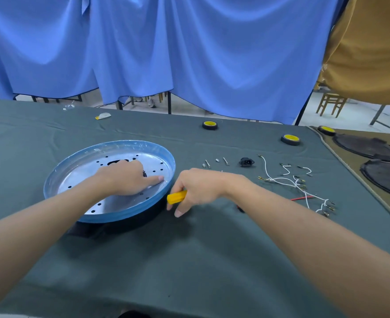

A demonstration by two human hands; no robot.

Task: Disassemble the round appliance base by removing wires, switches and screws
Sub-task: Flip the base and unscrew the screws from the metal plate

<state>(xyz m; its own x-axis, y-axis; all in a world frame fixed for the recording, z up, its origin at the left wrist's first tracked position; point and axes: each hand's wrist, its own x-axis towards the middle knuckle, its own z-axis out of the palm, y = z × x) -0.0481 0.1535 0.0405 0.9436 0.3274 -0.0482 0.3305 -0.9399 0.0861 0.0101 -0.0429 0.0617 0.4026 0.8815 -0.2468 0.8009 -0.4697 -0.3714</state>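
The round appliance base [79, 157] lies on the green cloth left of centre, a shiny metal pan with a blue-filmed rim and several holes. My left hand [125, 177] lies inside the pan with its index finger stretched toward the right rim. My right hand [196, 189] grips a screwdriver with a yellow handle [176, 196] just outside the pan's right edge; its shaft is hidden. Removed parts lie to the right: a bundle of white wires [288, 180], a black power socket [246, 161] and several small screws [214, 162].
Three rolls of black tape with yellow cores [210, 125] [290, 139] [326, 130] sit along the table's far side. Two black round covers [368, 146] [386, 175] lie on the neighbouring tan surface at right. Blue curtains [189, 53] hang behind the table.
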